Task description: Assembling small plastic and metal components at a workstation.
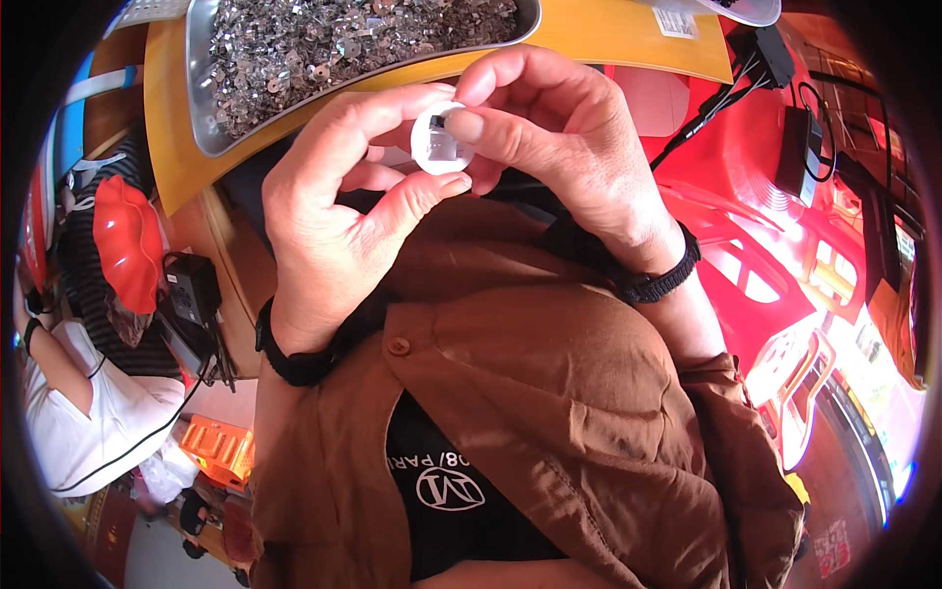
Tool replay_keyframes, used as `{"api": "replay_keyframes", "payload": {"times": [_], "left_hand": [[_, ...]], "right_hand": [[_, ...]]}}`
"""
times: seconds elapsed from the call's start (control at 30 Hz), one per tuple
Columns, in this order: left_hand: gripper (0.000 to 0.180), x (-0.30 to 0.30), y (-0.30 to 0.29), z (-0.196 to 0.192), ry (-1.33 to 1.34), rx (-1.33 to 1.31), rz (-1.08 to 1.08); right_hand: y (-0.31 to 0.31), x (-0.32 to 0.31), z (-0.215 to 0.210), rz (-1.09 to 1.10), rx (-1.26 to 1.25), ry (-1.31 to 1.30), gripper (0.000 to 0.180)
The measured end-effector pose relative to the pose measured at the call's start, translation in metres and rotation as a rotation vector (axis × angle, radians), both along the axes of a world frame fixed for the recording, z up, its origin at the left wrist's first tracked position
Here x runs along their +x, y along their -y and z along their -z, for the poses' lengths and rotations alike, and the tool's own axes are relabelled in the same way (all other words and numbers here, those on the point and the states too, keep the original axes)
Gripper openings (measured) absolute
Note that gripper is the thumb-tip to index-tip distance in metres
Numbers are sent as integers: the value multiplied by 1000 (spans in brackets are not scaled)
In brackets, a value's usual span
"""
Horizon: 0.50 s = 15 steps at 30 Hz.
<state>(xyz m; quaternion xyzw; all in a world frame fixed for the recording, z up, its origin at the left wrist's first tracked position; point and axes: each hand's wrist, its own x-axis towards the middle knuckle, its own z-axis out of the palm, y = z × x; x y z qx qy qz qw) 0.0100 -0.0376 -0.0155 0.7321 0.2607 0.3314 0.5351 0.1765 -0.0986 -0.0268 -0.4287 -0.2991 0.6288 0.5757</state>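
My left hand (339,187) pinches a small white round plastic piece (429,157) between thumb and index finger, the thumb under its lower edge. A small dark part and some shiny, clear or metallic detail show on the piece's face. From the other side my right hand (564,137) grips the same piece. Its thumb tip lies over the upper right of the face, by the dark part; the fingers behind are partly hidden. Just beyond my hands, a metal tray (199,98) holds a heap of tiny shiny metal parts (334,44).
The tray stands on a yellow board (589,34). A red plastic chair (726,236) is at right, near black cables and an adapter (805,152). At left are a red wavy-edged bowl (128,240), a black power adapter (191,285), an orange basket (218,452) and another person in white (108,422).
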Motion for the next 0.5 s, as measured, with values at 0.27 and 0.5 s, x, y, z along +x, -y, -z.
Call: {"api": "replay_keyframes", "payload": {"times": [0.27,0.5], "left_hand": [[39,3,0,1,-63,279,-95],[40,7,3,3,-53,376,-89]], "right_hand": [[-1,-5,-8,57,-3,-4,16],[-5,-10,-10,141,10,-35,14]]}}
